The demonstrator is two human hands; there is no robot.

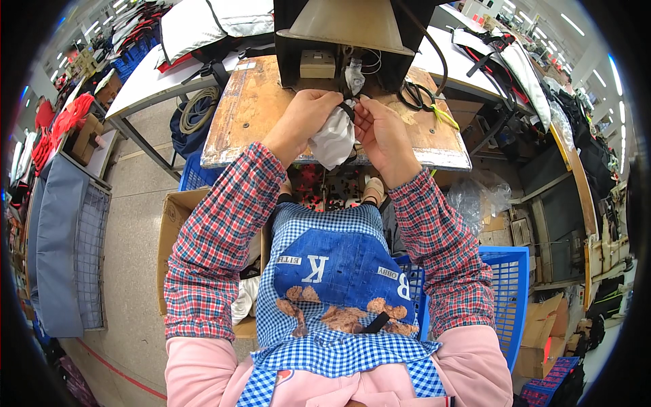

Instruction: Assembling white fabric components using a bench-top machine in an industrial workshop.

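Note:
Both my hands are raised at the wooden work board, just below a black housing with a beige cone-shaped hood [346,26]. My left hand [306,117] is closed, gripping a white cloth piece [333,144] by its upper edge, where a black strip [348,108] runs. The cloth hangs down over the board's front edge. On the other side, my right hand [385,139] has thumb and index finger pinched together at the black strip's right end; its other fingers curl loosely. A metal part wrapped in clear plastic [354,76] sits directly above my fingertips.
The worn wooden board [247,112] lies under my forearms. A cream switch box [317,64] stands inside the housing, and black cord loops [415,96] lie at right. Below are a cardboard box [178,217] on the left and a blue plastic basket [517,292] on the right.

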